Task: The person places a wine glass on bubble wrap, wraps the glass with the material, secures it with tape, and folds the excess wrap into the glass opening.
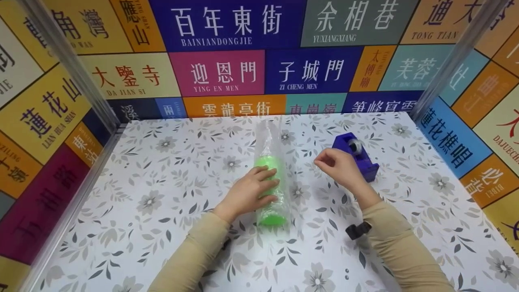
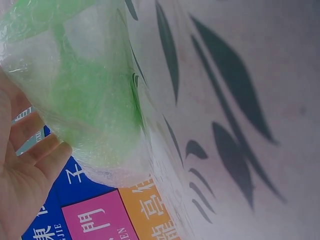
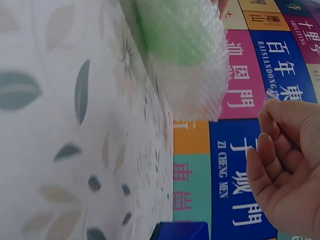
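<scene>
A green cylinder point(image 1: 272, 219) lies wrapped in clear bubble wrap point(image 1: 267, 136), lengthwise on the table. The wrap reaches past its far end. My left hand point(image 1: 259, 188) rests on the roll from the left, fingers laid across its top. In the left wrist view, those fingertips point(image 2: 62, 150) press against the wrap. To the right of the roll, my right hand point(image 1: 338, 164) is raised with thumb and forefinger together. They pinch a small shiny clear piece of tape point(image 3: 271, 95). Just behind the right hand stands a blue tape dispenser point(image 1: 369, 168) with a roll of tape point(image 1: 355, 146).
The table has a white cover point(image 1: 162, 227) printed with grey flowers and leaves. Colourful panels with lettering point(image 1: 227, 24) wall in the back and both sides. A black band point(image 1: 358, 230) sits at the right sleeve.
</scene>
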Demonstrator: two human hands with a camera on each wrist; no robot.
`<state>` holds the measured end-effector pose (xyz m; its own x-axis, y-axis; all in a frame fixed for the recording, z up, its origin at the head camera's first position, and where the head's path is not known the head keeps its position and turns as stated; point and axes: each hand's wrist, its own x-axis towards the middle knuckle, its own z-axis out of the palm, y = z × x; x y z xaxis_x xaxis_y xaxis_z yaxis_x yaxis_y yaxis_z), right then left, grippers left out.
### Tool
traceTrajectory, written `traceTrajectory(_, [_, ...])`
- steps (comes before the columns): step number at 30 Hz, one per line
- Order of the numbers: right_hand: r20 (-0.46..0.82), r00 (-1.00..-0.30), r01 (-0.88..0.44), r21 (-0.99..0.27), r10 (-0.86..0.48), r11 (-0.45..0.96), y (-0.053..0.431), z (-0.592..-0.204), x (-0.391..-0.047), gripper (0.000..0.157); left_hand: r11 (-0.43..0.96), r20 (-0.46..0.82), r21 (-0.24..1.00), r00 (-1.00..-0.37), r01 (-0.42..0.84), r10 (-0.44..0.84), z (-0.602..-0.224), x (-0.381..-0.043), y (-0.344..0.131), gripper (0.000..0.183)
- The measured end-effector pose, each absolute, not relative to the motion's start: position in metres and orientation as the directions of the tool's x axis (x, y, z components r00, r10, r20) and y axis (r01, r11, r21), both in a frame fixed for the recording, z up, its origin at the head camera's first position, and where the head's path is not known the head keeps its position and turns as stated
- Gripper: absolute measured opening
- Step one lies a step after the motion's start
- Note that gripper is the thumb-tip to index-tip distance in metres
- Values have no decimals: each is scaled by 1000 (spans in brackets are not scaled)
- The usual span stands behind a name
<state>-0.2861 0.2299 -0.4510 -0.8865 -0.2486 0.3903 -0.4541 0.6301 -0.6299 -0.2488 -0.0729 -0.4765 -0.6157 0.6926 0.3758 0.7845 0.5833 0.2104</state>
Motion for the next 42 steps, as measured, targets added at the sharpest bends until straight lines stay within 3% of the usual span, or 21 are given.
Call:
traceTrajectory(12, [439,-850,-512,-561,-291,650,191,-449,-299,6,584,384,193,-608,789,695,-474,-249,-71,44])
traceTrajectory(26, [525,-753,-636,-425,-397,644,158,-449,-308,5,575,397,161,-586,802,706,-472,-248,-68,43])
traceTrajectory(35, [510,-746,-638,-359,-430,681,137,-456,-314,7,588,375,161,-600,793,706,-472,-249,-67,43])
traceTrajectory(42, [572,-685,-677,-270,-452,684,132,-462,-318,7,590,378,161,-601,791,704,-471,-249,-67,43])
